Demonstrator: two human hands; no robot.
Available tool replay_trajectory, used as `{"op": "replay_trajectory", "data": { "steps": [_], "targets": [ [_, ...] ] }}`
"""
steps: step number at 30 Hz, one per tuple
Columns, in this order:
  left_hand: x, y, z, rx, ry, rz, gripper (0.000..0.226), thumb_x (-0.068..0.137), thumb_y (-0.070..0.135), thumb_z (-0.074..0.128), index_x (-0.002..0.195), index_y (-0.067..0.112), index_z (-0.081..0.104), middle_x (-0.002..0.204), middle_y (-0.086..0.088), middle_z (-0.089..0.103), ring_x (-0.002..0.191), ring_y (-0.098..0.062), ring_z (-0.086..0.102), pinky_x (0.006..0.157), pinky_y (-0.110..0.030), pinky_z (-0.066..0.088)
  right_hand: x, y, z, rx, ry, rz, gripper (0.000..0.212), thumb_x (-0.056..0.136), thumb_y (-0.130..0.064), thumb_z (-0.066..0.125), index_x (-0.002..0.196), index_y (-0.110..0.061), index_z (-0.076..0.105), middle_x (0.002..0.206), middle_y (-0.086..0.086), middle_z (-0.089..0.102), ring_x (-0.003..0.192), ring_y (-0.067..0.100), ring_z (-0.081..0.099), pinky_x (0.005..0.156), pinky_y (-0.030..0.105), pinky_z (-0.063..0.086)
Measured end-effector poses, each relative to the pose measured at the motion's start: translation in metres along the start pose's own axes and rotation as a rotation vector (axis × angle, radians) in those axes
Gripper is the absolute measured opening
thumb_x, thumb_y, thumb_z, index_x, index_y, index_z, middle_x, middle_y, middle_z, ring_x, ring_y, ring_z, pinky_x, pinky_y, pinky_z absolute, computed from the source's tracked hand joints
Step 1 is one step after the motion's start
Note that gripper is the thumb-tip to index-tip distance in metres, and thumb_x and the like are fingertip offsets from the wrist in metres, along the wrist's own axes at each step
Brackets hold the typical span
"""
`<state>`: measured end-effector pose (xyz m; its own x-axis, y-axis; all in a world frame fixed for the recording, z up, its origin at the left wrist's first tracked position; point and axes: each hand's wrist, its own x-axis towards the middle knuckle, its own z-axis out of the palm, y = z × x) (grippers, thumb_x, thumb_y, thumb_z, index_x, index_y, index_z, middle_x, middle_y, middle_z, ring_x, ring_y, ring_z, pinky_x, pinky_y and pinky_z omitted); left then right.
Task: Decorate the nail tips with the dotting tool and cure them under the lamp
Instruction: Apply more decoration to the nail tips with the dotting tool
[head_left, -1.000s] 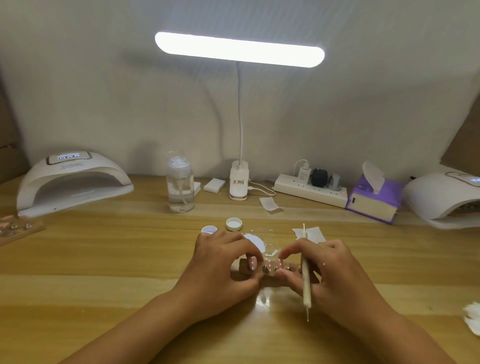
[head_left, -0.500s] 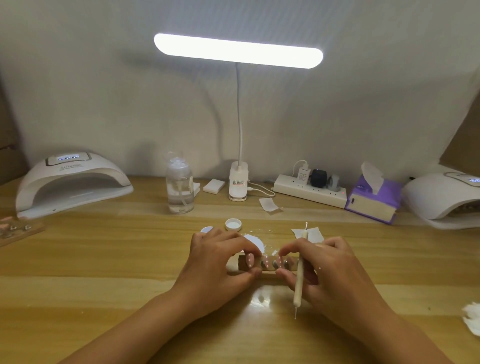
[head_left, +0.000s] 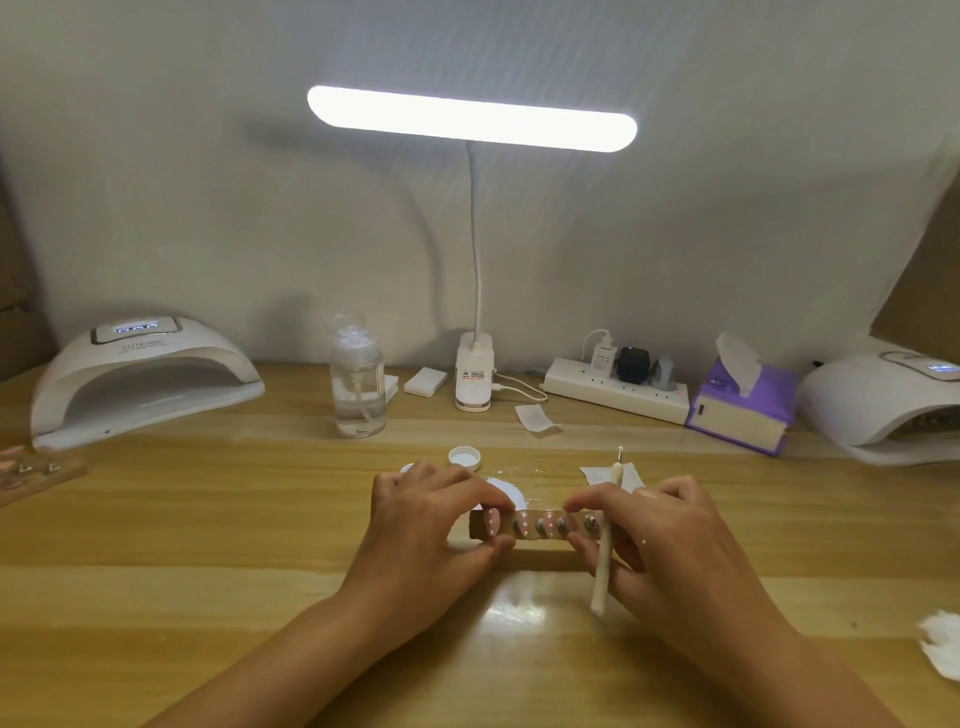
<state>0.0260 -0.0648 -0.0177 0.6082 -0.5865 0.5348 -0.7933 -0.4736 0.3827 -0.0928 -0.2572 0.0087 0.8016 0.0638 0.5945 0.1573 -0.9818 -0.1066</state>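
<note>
Right hand (head_left: 672, 543) tight around the dotting tool (head_left: 603, 571)

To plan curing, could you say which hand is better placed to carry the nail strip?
Probably left: the left hand grips only the strip; the right hand also holds the dotting tool.

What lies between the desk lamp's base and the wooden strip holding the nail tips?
In the head view: a white paper scrap, a small white cap and, nearest the wooden strip, a white disc partly behind the left hand.
</note>
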Motion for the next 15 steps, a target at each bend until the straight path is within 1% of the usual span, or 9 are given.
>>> {"op": "replay_trajectory", "data": {
  "steps": [5,9,15],
  "targets": [
    [-0.0002,0.0008,0.0001,-0.011,0.010,-0.001,0.015,0.081,0.042,0.073,0.094,0.043,0.066,0.090,0.026,0.059,0.098,0.005,0.045,0.093,-0.019,0.019,0.0017,-0.0014,-0.0002,0.012,0.016,-0.011,0.027,0.073,-0.030,0.086,0.096,-0.031,0.071,0.061,-0.026,0.038,0.053,-0.001,0.041,0.065,0.033,0.050],
    [-0.0005,0.0003,0.0008,0.002,0.024,-0.007,0.016,0.080,0.041,0.073,0.094,0.042,0.065,0.087,0.026,0.059,0.096,0.003,0.045,0.092,-0.019,0.021,0.0022,-0.0037,-0.0018,0.005,0.022,-0.018,0.029,0.071,-0.029,0.088,0.094,-0.029,0.071,0.063,-0.027,0.036,0.052,0.001,0.045,0.063,0.034,0.050],
    [-0.0001,-0.0009,0.0010,-0.011,0.060,-0.052,0.018,0.077,0.043,0.076,0.092,0.043,0.065,0.087,0.029,0.058,0.094,0.004,0.047,0.089,-0.021,0.023,0.0004,-0.0017,0.0009,0.015,0.050,0.003,0.027,0.073,-0.030,0.087,0.094,-0.028,0.070,0.060,-0.023,0.038,0.052,0.003,0.045,0.067,0.033,0.048]
  ]
}}
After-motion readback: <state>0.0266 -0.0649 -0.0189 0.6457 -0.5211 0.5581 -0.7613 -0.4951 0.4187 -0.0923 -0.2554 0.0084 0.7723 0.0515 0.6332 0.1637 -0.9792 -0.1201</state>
